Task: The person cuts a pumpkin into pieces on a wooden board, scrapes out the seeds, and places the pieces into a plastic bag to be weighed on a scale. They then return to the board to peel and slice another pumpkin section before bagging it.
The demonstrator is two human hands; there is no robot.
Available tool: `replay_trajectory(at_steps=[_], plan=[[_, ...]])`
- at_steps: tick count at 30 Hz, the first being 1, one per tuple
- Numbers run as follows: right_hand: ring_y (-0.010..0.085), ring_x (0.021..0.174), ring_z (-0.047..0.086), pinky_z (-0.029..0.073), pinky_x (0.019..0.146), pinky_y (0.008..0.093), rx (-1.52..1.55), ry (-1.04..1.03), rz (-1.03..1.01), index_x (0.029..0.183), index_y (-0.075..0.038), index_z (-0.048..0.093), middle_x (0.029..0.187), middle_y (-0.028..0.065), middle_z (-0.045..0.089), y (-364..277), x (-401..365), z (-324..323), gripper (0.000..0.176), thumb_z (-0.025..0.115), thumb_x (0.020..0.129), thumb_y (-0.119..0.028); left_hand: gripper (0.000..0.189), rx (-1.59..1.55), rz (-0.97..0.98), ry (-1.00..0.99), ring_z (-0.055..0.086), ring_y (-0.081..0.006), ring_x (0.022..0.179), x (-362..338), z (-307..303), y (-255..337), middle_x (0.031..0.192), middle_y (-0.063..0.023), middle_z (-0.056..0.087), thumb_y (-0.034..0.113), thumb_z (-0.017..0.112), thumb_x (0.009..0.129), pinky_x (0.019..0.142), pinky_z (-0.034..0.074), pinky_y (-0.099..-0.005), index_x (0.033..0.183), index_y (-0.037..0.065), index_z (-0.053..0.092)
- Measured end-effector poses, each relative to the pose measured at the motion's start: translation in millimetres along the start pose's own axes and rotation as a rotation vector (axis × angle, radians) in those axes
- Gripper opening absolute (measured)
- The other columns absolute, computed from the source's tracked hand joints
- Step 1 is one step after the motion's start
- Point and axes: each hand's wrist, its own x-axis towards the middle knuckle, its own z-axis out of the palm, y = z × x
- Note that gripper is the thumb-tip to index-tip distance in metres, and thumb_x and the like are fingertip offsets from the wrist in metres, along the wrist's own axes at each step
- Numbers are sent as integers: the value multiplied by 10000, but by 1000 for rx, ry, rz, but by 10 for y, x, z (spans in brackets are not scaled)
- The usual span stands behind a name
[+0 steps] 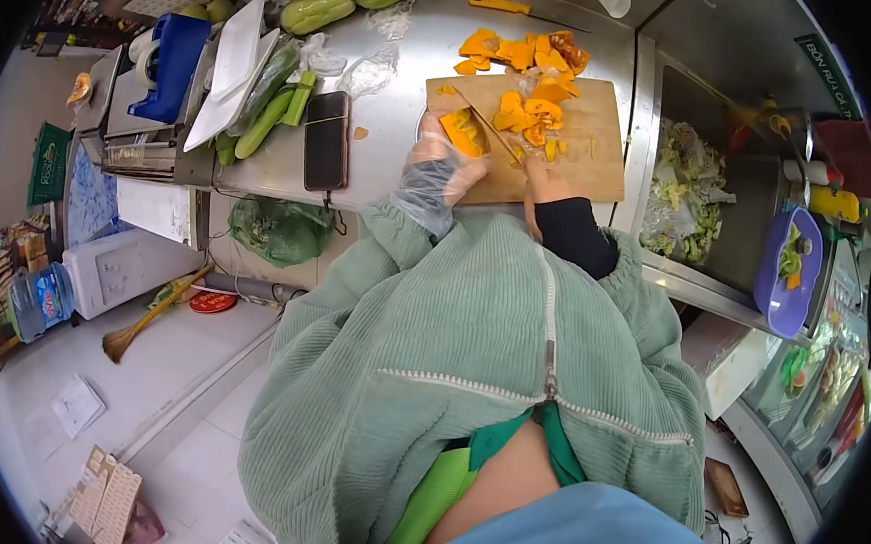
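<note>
My left hand, in a clear plastic glove, is closed around an orange pumpkin piece at the left side of a wooden cutting board. My right hand, with a black cuff at the wrist, is closed on a knife. The blade slants up and left over the board, close beside the held piece. Most of the knife's handle is hidden by my fingers. Cut pumpkin pieces lie on the board to the right of the blade, and more pumpkin is heaped behind the board.
A yellow-handled knife lies at the back of the steel counter. A phone, green stalks and white foam trays are on the left. To the right, a sink contains vegetable scraps, with a purple basket at its edge.
</note>
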Motion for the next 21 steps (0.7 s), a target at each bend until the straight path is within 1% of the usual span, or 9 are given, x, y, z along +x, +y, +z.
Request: replay_trajectory(at_steps=[5,7,8,10,11,13,17,20,21], plan=[[402,638,595,467,556,505,-75,58,-30,978,-67,408,754,214,599,-137,-42,-3,200,472,791,-96,743,116,-130,-7,618,-234,861,87,7,67,979,-162,602,288,799,645,772,500,-305,1129,-26,331],[385,626,610,474,541,497,-182,-106,47,976,-79,408,696,189,603,-205,-69,-92,163,442,821,-119,729,155,-159,-37,621,-229,856,85,-18,136,979,-147,606,293,803,644,764,498,-294,1100,-23,330],[385,626,610,474,541,497,-174,-110,56,976,-79,408,696,189,603,-204,-74,-73,163,442,821,-119,729,161,-162,-47,621,-229,856,120,35,-10,979,-147,606,293,803,644,764,498,-294,1100,-23,330],[376,629,622,482,544,493,-206,-82,46,966,-85,406,652,166,605,-196,-86,-36,137,421,842,-142,738,7,13,12,624,-220,866,206,195,-424,978,-136,608,309,808,639,761,494,-288,1090,-15,322],[376,629,622,482,544,493,-199,-87,57,966,-85,406,652,166,605,-221,-75,-48,137,421,842,-142,738,11,8,-1,624,-220,866,186,177,-290,978,-136,608,309,808,639,761,494,-288,1090,-15,322],[370,675,631,491,563,482,-192,-193,123,955,-76,404,714,182,620,-319,-35,-112,120,402,860,-150,720,122,-91,7,624,-208,877,115,101,109,978,-127,608,313,800,653,768,489,-281,1079,-9,318],[370,730,633,497,591,469,-123,-228,139,980,-65,409,787,203,627,-343,223,-49,144,394,867,-153,699,70,-35,7,626,-195,869,101,119,99,967,-128,609,302,786,675,763,485,-264,1082,-18,317],[388,770,623,497,632,470,-31,-287,135,1035,-49,422,853,230,623,-124,551,105,203,383,860,-143,679,196,-50,19,610,-199,903,69,143,-2,1004,-136,593,250,779,687,782,481,-274,1092,-31,312],[388,770,623,497,632,470,-18,-285,142,1035,-49,422,853,230,623,-170,487,128,203,383,860,-143,678,60,6,2,595,-204,928,29,122,-118,1028,-142,581,224,779,687,798,479,-293,1102,-32,308]])
